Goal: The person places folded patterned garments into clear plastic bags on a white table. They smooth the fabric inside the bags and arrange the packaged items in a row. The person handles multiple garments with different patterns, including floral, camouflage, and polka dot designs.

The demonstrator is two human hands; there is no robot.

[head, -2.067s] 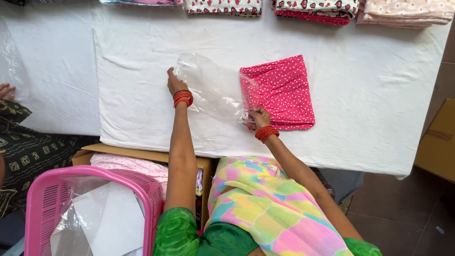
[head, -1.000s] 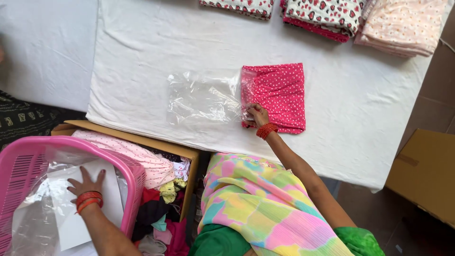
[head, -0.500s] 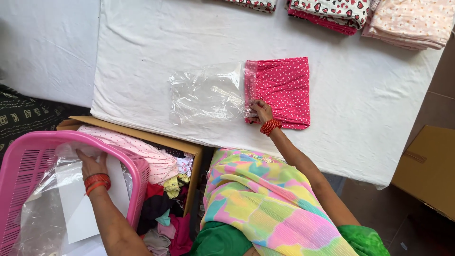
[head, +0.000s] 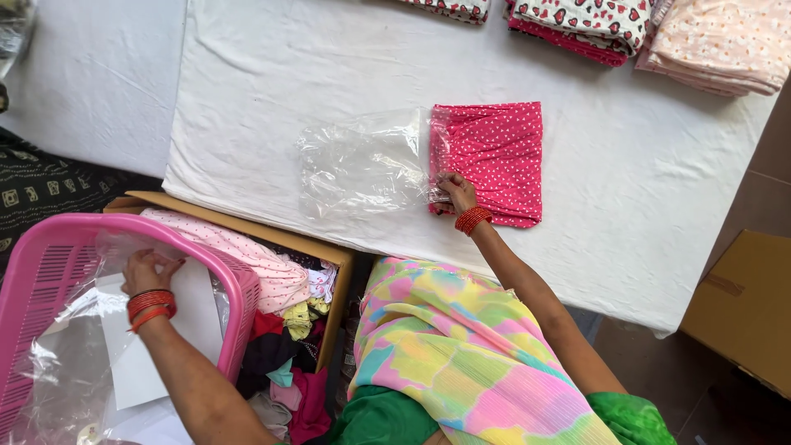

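Note:
A folded pink cloth with white dots (head: 494, 156) lies on the white-covered table (head: 272, 91). A clear plastic bag (head: 362, 161) lies flat to its left, its mouth against the cloth's left edge. My right hand (head: 455, 191) rests at the cloth's lower left corner, fingers pinching the bag's edge and the cloth. My left hand (head: 148, 268) reaches down into a pink plastic basket (head: 49, 272) at lower left, fingers on a white card sheet (head: 161, 330) among clear plastic bags.
Folded patterned cloths (head: 593, 21) and a peach stack (head: 717, 45) line the table's far edge. A cardboard box of mixed clothes (head: 280, 288) stands beside the basket. Another cardboard box (head: 741, 313) sits on the floor at right.
My left hand left the plastic bag on the table and dropped into the pink basket, onto the white sheet. My right hand stayed at the cloth's corner.

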